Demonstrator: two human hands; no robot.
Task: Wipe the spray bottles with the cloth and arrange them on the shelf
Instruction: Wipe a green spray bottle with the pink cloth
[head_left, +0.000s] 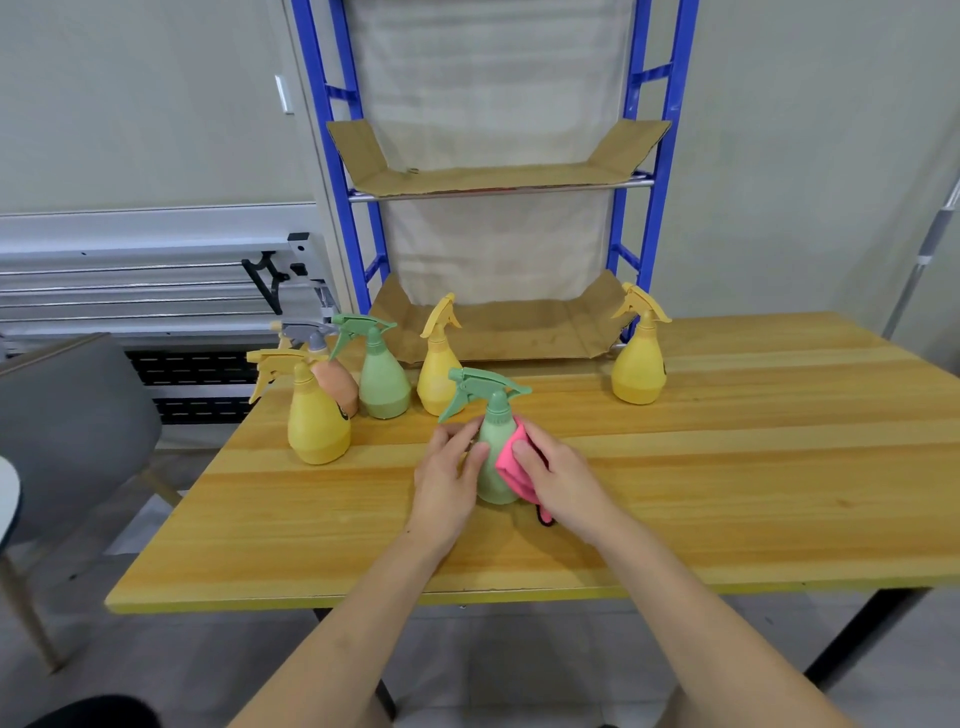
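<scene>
A green spray bottle (493, 457) stands upright on the wooden table (727, 467) near its middle. My left hand (447, 483) grips its left side. My right hand (561, 483) presses a pink cloth (511, 460) against the bottle's right side. Further back on the left stand a yellow bottle (317, 421), an orange bottle with a grey trigger (335, 384), a second green bottle (382, 382) and another yellow one (439, 371). A lone yellow bottle (639, 361) stands at the back right. Behind the table rises a blue shelf (631, 249) with two cardboard-lined levels (493, 179).
A grey chair (67, 431) stands left of the table. Folded metal frames (156, 280) lean against the wall at the left. A metal pole (919, 260) stands at the far right. The table's front half holds nothing but my forearms.
</scene>
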